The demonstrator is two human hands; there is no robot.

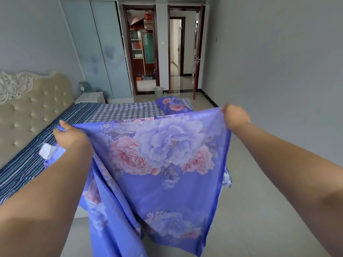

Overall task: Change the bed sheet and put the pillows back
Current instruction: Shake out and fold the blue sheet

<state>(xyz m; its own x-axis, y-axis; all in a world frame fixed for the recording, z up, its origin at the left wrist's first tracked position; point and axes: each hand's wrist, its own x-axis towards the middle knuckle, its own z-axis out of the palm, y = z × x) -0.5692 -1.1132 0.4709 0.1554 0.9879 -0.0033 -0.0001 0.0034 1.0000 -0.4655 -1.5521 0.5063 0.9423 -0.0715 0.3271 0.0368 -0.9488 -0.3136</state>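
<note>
A blue-violet sheet with big pink and lilac flowers (159, 164) hangs spread in front of me, its lower part falling toward the floor. My left hand (71, 135) grips its top edge at the left. My right hand (234, 115) grips the top edge at the right. Behind the sheet lies the bed (120, 111), covered with blue checked and dark striped cloth. A pillow in the same flower print (173, 104) lies at the bed's far corner. Most of the bed's near side is hidden by the sheet.
A beige tufted headboard (35, 108) stands at the left, with a white bedside cabinet (91, 98) beyond it. A pale bin (158, 90) sits by two open doorways at the back. Grey tiled floor (259, 182) runs along the right, beside a bare wall.
</note>
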